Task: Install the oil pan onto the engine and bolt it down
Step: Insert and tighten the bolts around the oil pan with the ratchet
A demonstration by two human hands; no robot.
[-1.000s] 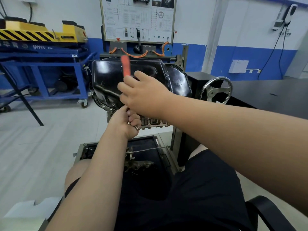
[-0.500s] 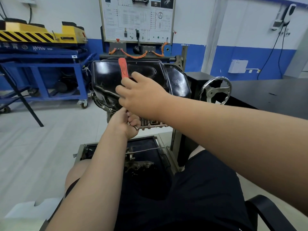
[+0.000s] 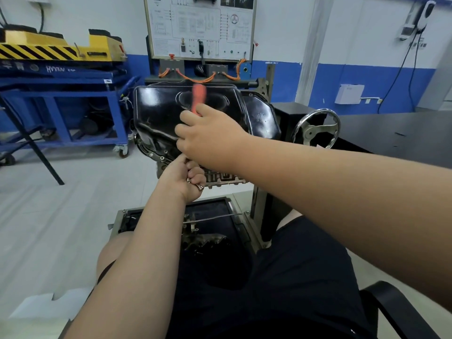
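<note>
Oil pan is sitting black and glossy on the engine, which is hanging on a stand straight ahead of us. The pan's broad bottom is facing us and tilting slightly.

We are reaching across it with our right hand, fingers curling round an orange-handled tool. The handle is sticking up above our knuckles and blurring. The working end is hiding behind the hand, so we cannot tell what it is touching.

Our left hand is clenching just below the right one, at the pan's lower edge. A small shiny metal piece is showing between its fingers, though we cannot tell what it is.

A silver handwheel is standing just right of the pan. Below the engine, a dark tray is holding a grey metal part, with a thin rod lying across it. A blue cart is standing on the floor to our left, and a wiring board is hanging on the wall behind the engine.
</note>
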